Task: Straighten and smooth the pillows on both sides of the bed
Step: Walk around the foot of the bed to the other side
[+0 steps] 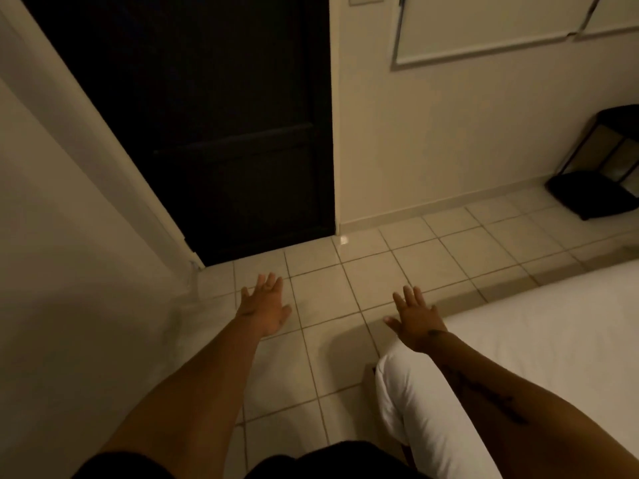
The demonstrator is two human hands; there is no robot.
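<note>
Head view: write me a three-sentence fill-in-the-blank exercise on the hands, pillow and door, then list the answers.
1. Both hands, left hand and right hand, are spread open and hold ____.
2. The white pillow lies beneath the ____ forearm.
3. The door beyond the tiled floor is ____ in colour.

Missing words: nothing; right; dark

Dim warm light, soft blur throughout, wide-angle bending at edges

bed [539, 326]: white sheet | pillow [425, 409] at near edge | tiled floor [345, 305] alongside
</note>
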